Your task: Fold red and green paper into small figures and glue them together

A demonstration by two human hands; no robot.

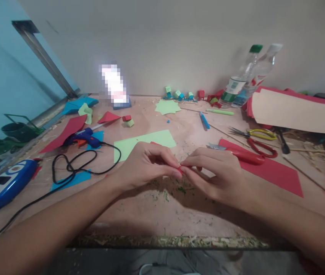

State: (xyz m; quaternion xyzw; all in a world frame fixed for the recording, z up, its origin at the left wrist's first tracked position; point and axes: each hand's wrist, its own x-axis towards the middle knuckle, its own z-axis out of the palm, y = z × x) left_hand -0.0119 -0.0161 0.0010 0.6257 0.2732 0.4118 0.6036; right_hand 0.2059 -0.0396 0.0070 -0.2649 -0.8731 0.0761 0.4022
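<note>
My left hand (pixel 146 164) and my right hand (pixel 218 173) meet above the middle of the table. Between their fingertips they pinch a small red piece (pixel 180 171), mostly covered by the fingers, so its shape is hard to make out. Behind my left hand lies a light green sheet (pixel 128 147). Under and beside my right hand are a red-handled cutter or knife (pixel 245 155) and a red sheet (pixel 284 177). Green shavings (pixel 182 190) are scattered on the table below the hands.
A glue gun (pixel 84 137) with a looping black cord lies left, near a blue-and-white device (pixel 13 185). Scissors (pixel 261 134), a blue pen-like tool (pixel 204 120) and bottles (pixel 235 88) are right. Small coloured cube figures (pixel 178 94) and a lit phone (pixel 115 86) stand along the back.
</note>
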